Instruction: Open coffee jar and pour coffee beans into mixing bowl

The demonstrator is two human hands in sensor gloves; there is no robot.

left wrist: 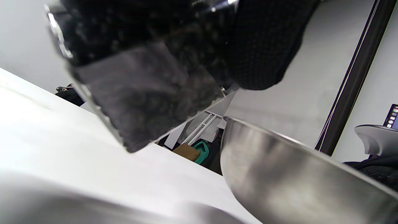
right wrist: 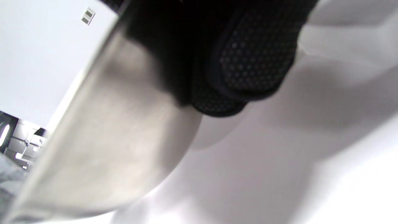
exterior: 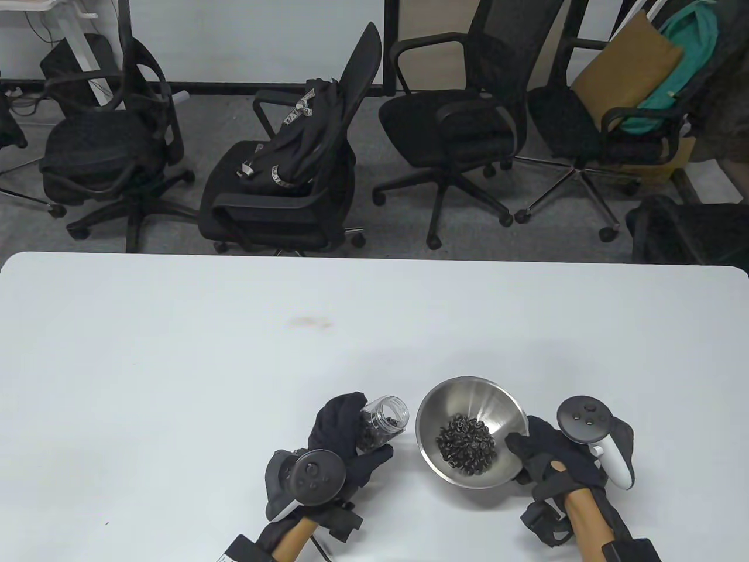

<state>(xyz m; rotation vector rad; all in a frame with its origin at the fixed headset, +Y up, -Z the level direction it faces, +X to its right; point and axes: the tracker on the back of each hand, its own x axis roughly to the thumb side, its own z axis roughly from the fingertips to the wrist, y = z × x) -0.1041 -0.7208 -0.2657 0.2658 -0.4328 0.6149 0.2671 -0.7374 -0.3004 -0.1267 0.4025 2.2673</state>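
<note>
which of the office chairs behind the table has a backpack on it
The second chair from the left: a black backpack with patterned straps leans on its seat. The far-right chair holds a tan cushion and something teal instead; the other two seats look bare.

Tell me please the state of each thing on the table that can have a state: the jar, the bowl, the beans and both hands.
Coffee jar: lid off, tipped with its mouth toward the bowl, some beans inside.
Mixing bowl: tilted, holding a pile of beans.
Coffee beans: partly poured; most lie in the bowl.
Left hand: grips the jar.
Right hand: holds the bowl at its rim.
</note>
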